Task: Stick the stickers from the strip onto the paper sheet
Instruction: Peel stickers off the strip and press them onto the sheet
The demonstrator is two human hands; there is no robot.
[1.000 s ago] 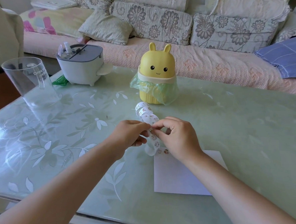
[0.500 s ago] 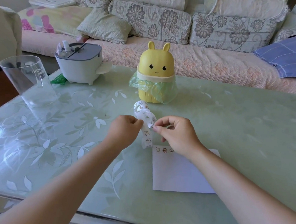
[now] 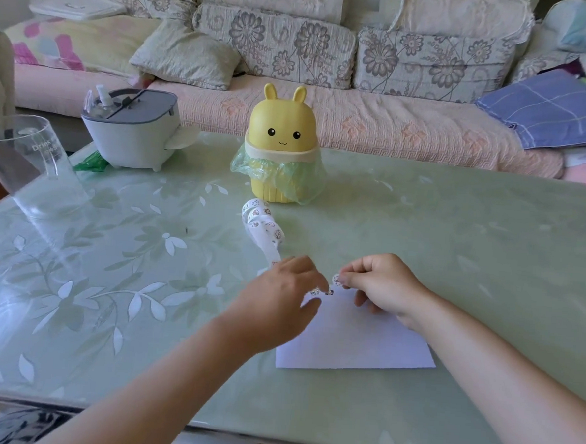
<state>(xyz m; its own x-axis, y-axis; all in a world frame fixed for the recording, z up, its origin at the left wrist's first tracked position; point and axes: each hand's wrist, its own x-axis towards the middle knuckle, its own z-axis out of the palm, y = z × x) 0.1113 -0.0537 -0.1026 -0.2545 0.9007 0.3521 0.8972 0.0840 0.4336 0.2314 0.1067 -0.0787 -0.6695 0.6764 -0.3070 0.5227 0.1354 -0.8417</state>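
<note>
A white paper sheet (image 3: 356,342) lies on the table in front of me, with a few small stickers (image 3: 321,292) along its top left edge. The curled sticker strip (image 3: 263,230) lies on the table beyond the sheet. My right hand (image 3: 380,285) pinches a single sticker (image 3: 337,280) between thumb and forefinger, just above the sheet's top edge. My left hand (image 3: 279,306) rests with relaxed fingers over the sheet's left corner, its fingertips by the stuck stickers; it covers the strip's near end.
A yellow bunny-shaped bin (image 3: 281,145) with a green liner stands behind the strip. A grey-and-white appliance (image 3: 132,129) and a clear measuring cup (image 3: 30,168) are at the left. The green glass table (image 3: 455,238) ends at a sofa behind.
My left hand let go of the strip, which dropped back on the table, and moved onto the sheet's corner. My right hand came away with one sticker and lowered toward the sheet.
</note>
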